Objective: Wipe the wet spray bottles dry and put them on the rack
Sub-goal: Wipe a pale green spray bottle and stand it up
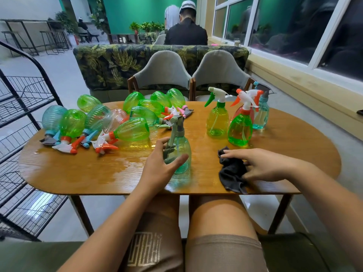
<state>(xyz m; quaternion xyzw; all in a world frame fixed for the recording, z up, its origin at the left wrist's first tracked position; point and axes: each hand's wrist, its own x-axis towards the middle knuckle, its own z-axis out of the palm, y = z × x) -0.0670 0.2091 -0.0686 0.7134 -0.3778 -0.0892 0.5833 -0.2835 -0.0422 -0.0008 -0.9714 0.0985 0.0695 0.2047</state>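
- Plainly, the left hand (163, 163) has its fingers spread and nearly straight, not clasped round anything. The thumb crosses in front of a standing teal bottle (179, 154) and the other fingertips lie beside its grey trigger.
- Motion blur smears those fingers, so it is hard to say whether they actually touch the plastic.
- The right hand (261, 165) lies flat with its fingers stretched out on a dark cloth (231, 173). The forefinger reaches the cloth's far corner, and most of the thumb is hidden under the palm.
- The cloth is crumpled under and ahead of those fingertips, and its near end droops over the edge of the table (284, 154).
- Beyond the right fingertips are the standing bottles (217, 122): a yellow-green one, a green one and a pale blue one. A reddish one is mostly hidden behind the green one.
- Outward from the left fingers, and farther off, lie the toppled bottles (133, 130), heaped so closely that they cannot be counted for certain.
- A shiny wet patch (121, 163) spreads on the wood just outside the left hand's little finger.
- Well past that, the black wire rack (25, 99) is cut off by the frame's edge. Only parts of its shelves show, and what they hold cannot be made out.
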